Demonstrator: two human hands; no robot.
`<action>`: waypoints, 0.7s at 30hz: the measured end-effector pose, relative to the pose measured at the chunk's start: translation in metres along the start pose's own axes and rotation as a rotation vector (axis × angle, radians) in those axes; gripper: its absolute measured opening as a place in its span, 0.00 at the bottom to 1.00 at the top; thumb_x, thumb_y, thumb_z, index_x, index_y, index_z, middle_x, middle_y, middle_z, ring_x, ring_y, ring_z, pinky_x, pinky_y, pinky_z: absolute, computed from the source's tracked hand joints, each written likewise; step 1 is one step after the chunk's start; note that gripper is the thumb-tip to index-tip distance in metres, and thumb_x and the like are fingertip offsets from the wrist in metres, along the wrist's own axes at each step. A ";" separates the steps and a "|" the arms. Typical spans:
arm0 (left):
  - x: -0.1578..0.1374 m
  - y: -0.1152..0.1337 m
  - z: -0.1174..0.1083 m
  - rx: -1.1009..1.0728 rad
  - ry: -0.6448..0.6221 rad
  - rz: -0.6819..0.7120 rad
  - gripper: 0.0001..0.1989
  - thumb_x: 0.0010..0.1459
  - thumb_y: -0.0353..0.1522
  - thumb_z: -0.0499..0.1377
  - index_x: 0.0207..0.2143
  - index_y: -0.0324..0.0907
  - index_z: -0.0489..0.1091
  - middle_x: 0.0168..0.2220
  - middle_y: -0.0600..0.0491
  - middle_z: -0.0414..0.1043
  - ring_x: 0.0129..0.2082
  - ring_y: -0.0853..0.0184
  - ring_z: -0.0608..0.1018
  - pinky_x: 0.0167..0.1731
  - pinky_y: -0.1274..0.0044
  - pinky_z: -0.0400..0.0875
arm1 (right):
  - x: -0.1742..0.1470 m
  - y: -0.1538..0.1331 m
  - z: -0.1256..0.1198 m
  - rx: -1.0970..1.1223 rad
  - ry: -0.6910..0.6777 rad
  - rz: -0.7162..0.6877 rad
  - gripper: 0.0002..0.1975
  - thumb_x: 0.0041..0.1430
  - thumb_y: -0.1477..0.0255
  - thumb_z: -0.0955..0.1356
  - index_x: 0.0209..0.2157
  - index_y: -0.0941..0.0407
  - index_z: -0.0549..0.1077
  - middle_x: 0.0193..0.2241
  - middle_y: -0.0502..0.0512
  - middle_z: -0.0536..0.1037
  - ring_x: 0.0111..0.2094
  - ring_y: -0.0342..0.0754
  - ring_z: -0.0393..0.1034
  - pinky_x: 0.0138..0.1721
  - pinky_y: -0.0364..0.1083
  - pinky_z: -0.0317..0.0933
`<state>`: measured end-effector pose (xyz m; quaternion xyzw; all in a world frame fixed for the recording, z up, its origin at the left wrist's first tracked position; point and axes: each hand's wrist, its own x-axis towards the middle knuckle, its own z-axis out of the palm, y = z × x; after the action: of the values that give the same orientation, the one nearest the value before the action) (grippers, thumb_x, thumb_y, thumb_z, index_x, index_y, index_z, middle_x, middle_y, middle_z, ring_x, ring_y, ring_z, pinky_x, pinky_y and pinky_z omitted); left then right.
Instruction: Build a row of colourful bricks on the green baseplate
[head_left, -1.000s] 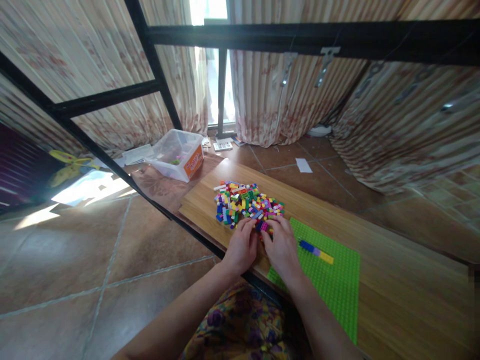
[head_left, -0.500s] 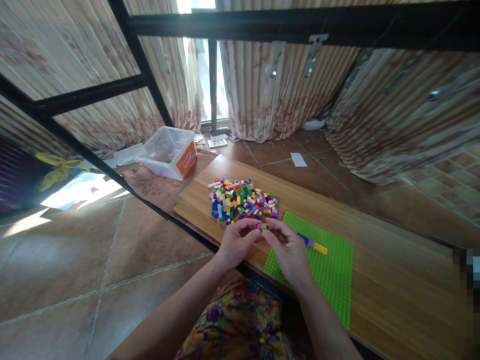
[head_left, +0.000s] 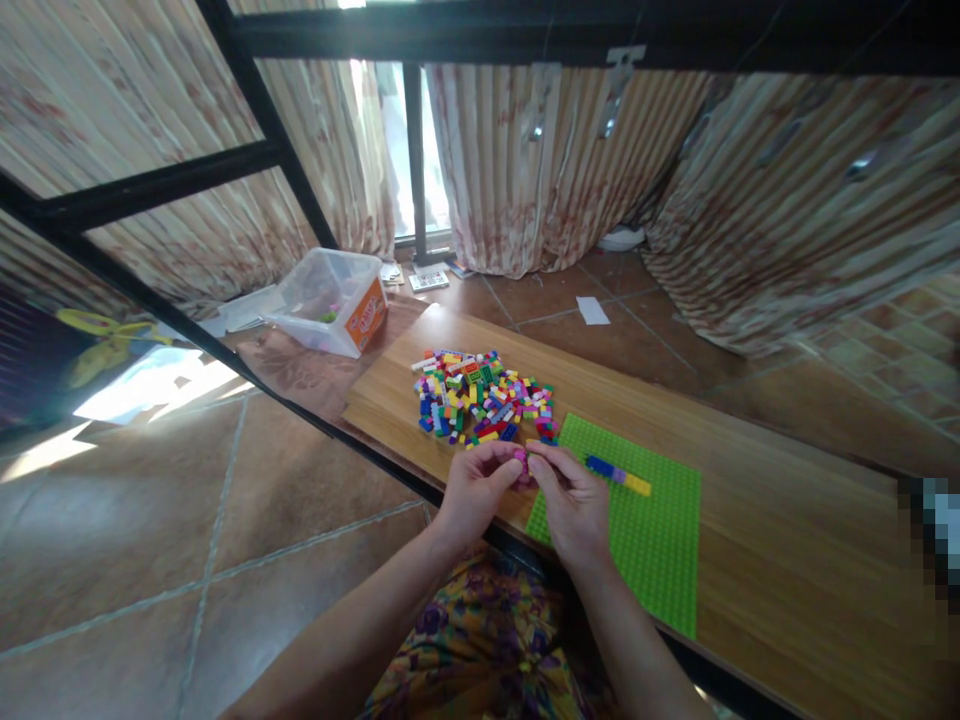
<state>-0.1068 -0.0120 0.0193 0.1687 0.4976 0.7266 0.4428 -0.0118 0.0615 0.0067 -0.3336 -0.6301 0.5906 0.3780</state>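
A small pink toy brick is pinched between the fingertips of both hands, in front of the brick pile. My left hand grips it from the left with thumb and forefinger. From the right, my right hand closes on it, its fingers hiding part of what is held. Just beyond lies a loose heap of mixed-colour toy bricks. Beneath and beside my right hand is a green studded baseplate. On it sits a short row of bricks, blue, purple and yellow.
The wooden table runs from upper left to lower right. A clear plastic bin with an orange label stands past its far left end. Black metal bars cross above and along the near side. Curtains hang behind.
The lime-green piece beside the pink brick no longer shows; pink now fills the gap between my fingertips. My hands stay close together, and the view has shifted slightly.
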 end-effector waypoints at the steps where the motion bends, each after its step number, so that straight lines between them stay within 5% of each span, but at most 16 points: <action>1: 0.000 -0.001 0.000 -0.020 -0.001 -0.018 0.14 0.48 0.36 0.69 0.34 0.36 0.76 0.28 0.53 0.75 0.27 0.73 0.74 0.33 0.79 0.72 | 0.000 0.002 0.000 0.012 0.012 0.019 0.09 0.55 0.66 0.71 0.36 0.52 0.80 0.37 0.54 0.80 0.38 0.47 0.74 0.41 0.48 0.68; 8: 0.005 -0.009 -0.008 -0.042 0.017 -0.062 0.14 0.50 0.37 0.67 0.36 0.37 0.74 0.31 0.53 0.75 0.28 0.72 0.75 0.36 0.78 0.72 | 0.005 0.017 0.001 0.090 0.080 0.181 0.17 0.54 0.60 0.70 0.40 0.56 0.79 0.34 0.55 0.81 0.31 0.47 0.73 0.36 0.49 0.69; 14: 0.014 -0.016 -0.033 0.655 0.110 0.290 0.04 0.56 0.29 0.60 0.36 0.40 0.74 0.35 0.51 0.75 0.36 0.66 0.75 0.40 0.75 0.71 | 0.038 0.021 -0.011 -0.477 -0.010 -0.135 0.15 0.56 0.61 0.68 0.38 0.57 0.79 0.35 0.58 0.78 0.35 0.50 0.71 0.41 0.51 0.64; 17: 0.018 -0.017 -0.040 0.983 0.097 0.420 0.08 0.58 0.24 0.57 0.38 0.40 0.74 0.37 0.49 0.75 0.39 0.64 0.76 0.44 0.72 0.71 | 0.052 0.022 -0.008 -0.704 -0.094 -0.235 0.15 0.59 0.64 0.65 0.39 0.57 0.79 0.35 0.59 0.77 0.36 0.51 0.70 0.42 0.51 0.63; 21: 0.022 -0.021 -0.041 1.152 0.095 0.459 0.14 0.57 0.21 0.56 0.44 0.41 0.71 0.42 0.49 0.74 0.42 0.63 0.76 0.46 0.70 0.73 | 0.058 0.026 -0.001 -0.790 -0.126 -0.284 0.14 0.59 0.67 0.64 0.42 0.57 0.77 0.38 0.60 0.77 0.36 0.51 0.69 0.42 0.51 0.62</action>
<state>-0.1372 -0.0151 -0.0213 0.4504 0.7800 0.4249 0.0906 -0.0402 0.1142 -0.0139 -0.3261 -0.8695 0.2651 0.2595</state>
